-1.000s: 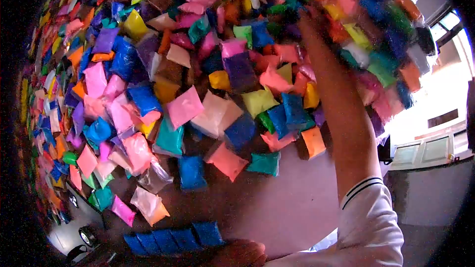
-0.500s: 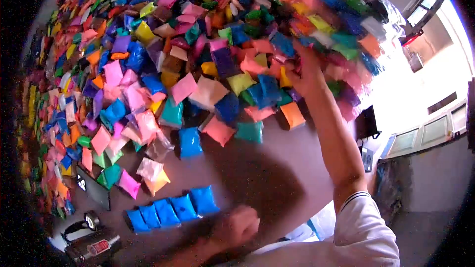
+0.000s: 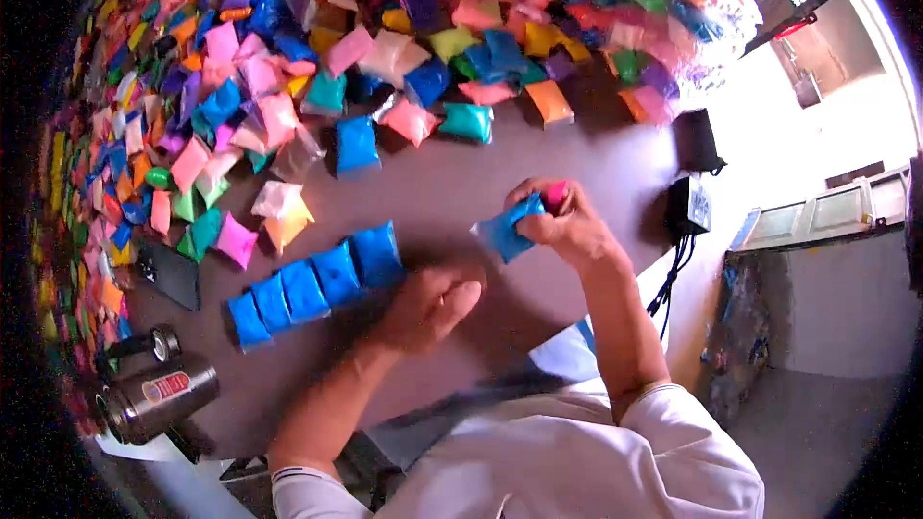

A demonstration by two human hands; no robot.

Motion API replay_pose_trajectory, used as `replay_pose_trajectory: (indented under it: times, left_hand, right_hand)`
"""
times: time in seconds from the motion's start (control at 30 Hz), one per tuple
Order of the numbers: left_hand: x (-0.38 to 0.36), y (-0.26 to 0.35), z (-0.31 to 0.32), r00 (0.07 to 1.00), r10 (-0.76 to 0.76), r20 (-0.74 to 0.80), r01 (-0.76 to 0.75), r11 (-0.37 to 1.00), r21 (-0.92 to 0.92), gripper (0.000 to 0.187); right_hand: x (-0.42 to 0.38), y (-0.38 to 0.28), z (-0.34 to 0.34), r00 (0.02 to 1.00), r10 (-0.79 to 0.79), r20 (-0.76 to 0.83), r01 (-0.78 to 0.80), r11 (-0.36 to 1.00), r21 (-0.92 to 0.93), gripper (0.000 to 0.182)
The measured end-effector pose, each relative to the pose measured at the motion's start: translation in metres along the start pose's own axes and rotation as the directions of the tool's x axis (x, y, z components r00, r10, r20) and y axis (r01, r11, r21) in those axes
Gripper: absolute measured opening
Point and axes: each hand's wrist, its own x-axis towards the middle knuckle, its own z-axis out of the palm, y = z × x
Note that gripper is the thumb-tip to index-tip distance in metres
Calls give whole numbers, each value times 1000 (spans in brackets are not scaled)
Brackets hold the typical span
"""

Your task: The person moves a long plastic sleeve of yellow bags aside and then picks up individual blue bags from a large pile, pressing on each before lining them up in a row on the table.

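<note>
My right hand is closed on a blue packet above the brown table, and something bright pink shows at its fingers. My left hand rests low over the table, its fingers curled and somewhat blurred; whether anything is in them cannot be made out. Just left of it lies a slanted row of several blue packets, side by side and touching. Beyond both hands spreads a big heap of small coloured packets, with a single blue packet at its near edge.
A dark metal flask lies at the lower left, beside a black cup-like lid and a dark flat device. On the right table edge are a black box and a power adapter with cables. Clear plastic glints at the upper right.
My right hand has come back from the heap towards me with a blue packet. My left hand now appears higher, beside the row. The view has shifted, with the heap higher in the frame.
</note>
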Motion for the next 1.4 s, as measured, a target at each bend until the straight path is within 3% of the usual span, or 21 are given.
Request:
replay_pose_trajectory:
  times: [0.1,0.17,0.2,0.3,0.4,0.5,0.6,0.7,0.73,0.77,0.83,0.97,1.1,1.17,1.33,1.4]
  left_hand:
    - [0,-4,2,1000,6,-16,-6,1000,3,38]
    - [-3,-2,-1,990,-142,4,140,982,127,37]
    - [-3,-3,6,991,-53,-124,68,991,119,38]
    - [0,4,4,986,-100,-132,112,989,92,36]
    - [1,-4,10,972,-54,-228,87,987,137,34]
    - [2,-3,11,971,-11,-240,51,985,163,30]
    - [4,-3,11,974,15,-227,29,981,192,30]
    - [4,-5,13,965,84,-249,-25,972,232,30]
    - [3,-5,13,957,127,-261,-53,961,273,31]
    - [2,-5,13,955,119,-272,-40,959,281,31]
    - [5,6,10,981,-17,-193,36,995,94,33]
    - [6,8,10,991,3,-135,3,999,43,38]
    - [6,-3,9,997,-71,-33,75,988,134,41]
    - [5,-7,13,990,-31,-135,45,994,100,44]
    - [4,4,9,990,-73,-118,92,982,162,41]
    - [6,-1,13,985,58,-164,-44,995,87,40]
  right_hand:
    - [-18,20,21,997,8,76,-2,997,-73,34]
    - [-26,17,36,992,117,51,-121,990,75,36]
    - [-30,20,40,991,127,34,-131,982,139,37]
    - [-39,31,48,993,85,-87,-51,941,336,33]
    - [-43,35,59,981,76,-177,-44,983,178,23]
    - [-40,49,50,987,57,-150,-25,978,207,15]
    - [-38,55,49,979,67,-191,-17,967,254,16]
    - [-39,51,48,990,43,-137,-7,966,259,18]
    - [-38,47,54,976,21,-219,13,988,156,21]
    - [-38,49,55,979,24,-204,10,986,164,21]
    - [-38,51,55,974,37,-225,23,965,260,20]
    - [-38,50,55,981,20,-191,39,953,302,17]
    - [-37,47,47,985,77,-153,-24,947,321,15]
    - [-36,49,46,990,85,-109,-39,928,372,15]
    - [-34,49,40,989,138,-61,-112,943,315,15]
    - [-35,45,42,989,127,-82,-95,944,316,16]
